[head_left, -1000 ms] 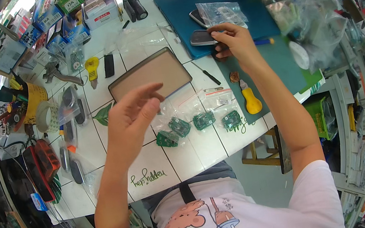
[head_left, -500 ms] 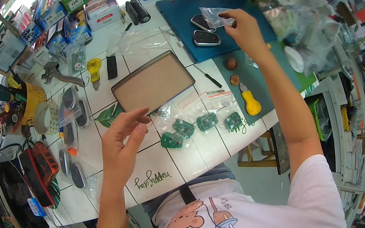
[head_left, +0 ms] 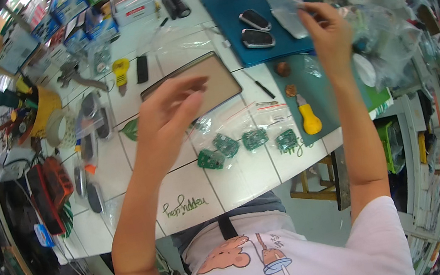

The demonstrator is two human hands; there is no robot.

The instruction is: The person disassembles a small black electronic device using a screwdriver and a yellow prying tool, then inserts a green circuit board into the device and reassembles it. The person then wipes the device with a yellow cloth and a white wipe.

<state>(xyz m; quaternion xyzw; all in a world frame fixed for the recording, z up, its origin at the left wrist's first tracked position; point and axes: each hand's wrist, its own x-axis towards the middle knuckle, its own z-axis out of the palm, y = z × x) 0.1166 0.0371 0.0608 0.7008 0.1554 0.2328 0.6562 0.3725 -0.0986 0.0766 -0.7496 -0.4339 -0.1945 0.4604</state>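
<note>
My right hand (head_left: 327, 29) pinches a clear plastic bag (head_left: 287, 18) over a teal flat panel (head_left: 222, 10). On that panel, left of the bag, lie two black-and-silver car key fobs (head_left: 255, 20). My left hand (head_left: 169, 113), blurred a little, hovers over the near-left part of a shallow dark-rimmed tray (head_left: 221, 81); its fingers are stretched out and the thumb is apart, with nothing visible in them. Closer to the table's front edge, several green circuit boards (head_left: 254, 139) lie in small clear bags. A yellow-handled tool (head_left: 310, 120) rests right of them on a green mat (head_left: 323, 89).
A thin black screwdriver (head_left: 265, 89) lies right of the tray. Farther left are a yellow-handled tool (head_left: 121, 72), metal pliers (head_left: 79, 78), several bagged fobs (head_left: 92, 113) and a yellow tool pot (head_left: 47, 108). Boxes (head_left: 131, 5) stand at the back; plastic bags (head_left: 385, 30) pile up on the right.
The bag has moved right with my right hand, off the fobs, and hangs more spread out. My left hand has risen and shifted right over the tray. The whole view has shifted slightly.
</note>
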